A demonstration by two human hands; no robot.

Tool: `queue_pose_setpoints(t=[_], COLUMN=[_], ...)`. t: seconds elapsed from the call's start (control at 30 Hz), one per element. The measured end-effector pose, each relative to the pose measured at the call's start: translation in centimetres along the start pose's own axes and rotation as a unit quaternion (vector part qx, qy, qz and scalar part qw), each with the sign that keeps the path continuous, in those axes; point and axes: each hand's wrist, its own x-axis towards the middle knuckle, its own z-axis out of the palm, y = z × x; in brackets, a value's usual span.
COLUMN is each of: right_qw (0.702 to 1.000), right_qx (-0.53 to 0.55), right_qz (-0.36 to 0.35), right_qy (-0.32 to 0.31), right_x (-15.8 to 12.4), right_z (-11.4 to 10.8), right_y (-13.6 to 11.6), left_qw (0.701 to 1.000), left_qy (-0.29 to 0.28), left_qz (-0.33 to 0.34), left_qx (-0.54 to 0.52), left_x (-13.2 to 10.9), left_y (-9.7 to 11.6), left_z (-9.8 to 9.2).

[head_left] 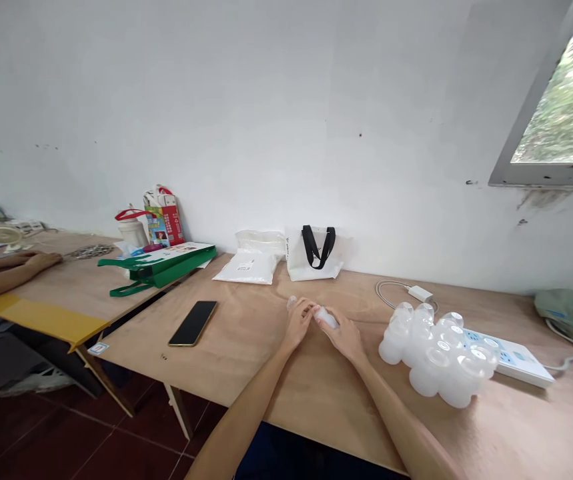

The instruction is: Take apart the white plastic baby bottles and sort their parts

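One small translucent white piece [326,318] is held at the clock's centre, just over or on the table [246,363], with twelve set toward the wall [266,120]. It is clasped by the curled fingers of the right hand [345,335], and the left hand [300,323] is bent in close from nine; whether anything is clamped there cannot be told, though a clear knob [292,302] is seen just past its fingers, at ten. Thin, light plastic is suggested: probably springy, a little slick, easily dented if squeezed hard, so best taken by the sides with gentle fingertips. And over between three and four, a cluster of translucent containers [436,367] is spotted, bunched together, rounded and similarly milky; no contents can be made out. At twelve, a white bag [296,267] with black handles is stood upright, its inside hidden. Toward eleven, flat white packets [246,267] are laid closed. Near ten, a green bag [166,270] is rested on its side, whatever is inside unseen, with a pale jar [133,233] set behind it.
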Motion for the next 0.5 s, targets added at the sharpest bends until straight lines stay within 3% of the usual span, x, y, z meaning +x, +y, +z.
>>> queue_pose_setpoints(t=[0.13,0.2,0.33,0.5], right_qw=[0.997,0.996,0.995,0.993], right_qx=[0.081,0.086,0.095,0.102], right_qz=[0.017,0.024,0.039,0.046], right_qy=[0.0,0.005,0.02,0.028], right_x=[0.1,0.1,0.1,0.1], right_z=[0.0,0.1,0.4,0.5], right_y=[0.4,0.5,0.7,0.9], left_qw=[0.998,0.992,0.941,0.905], left_qy=[0.029,0.083,0.213,0.22], left_qz=[0.023,0.005,-0.099,-0.195], left_qx=[0.059,0.096,0.242,0.307], left_x=[0.1,0.1,0.4,0.8], left_y=[0.3,0.6,0.9,-0.2], left_z=[-0.9,-1.6,-3.2,-5.0])
